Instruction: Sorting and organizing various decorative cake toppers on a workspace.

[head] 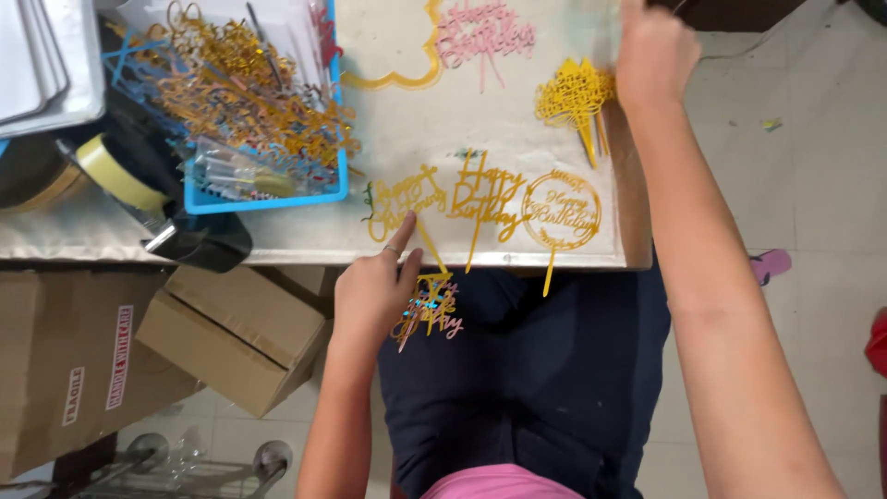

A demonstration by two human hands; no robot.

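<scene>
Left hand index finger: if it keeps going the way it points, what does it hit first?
The left hand points its index finger up and slightly right, its tip already at the leftmost gold cake topper on the table. That topper comes first; farther along lies bare tabletop, though depth is uncertain.

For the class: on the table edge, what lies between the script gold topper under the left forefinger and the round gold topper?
In the head view, one more gold script topper lies between the forefinger's topper and the round topper, beside the left hand.

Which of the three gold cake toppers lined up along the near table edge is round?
The rightmost gold topper: its script sits inside a circular ring. The middle topper and left topper are open script.
</scene>
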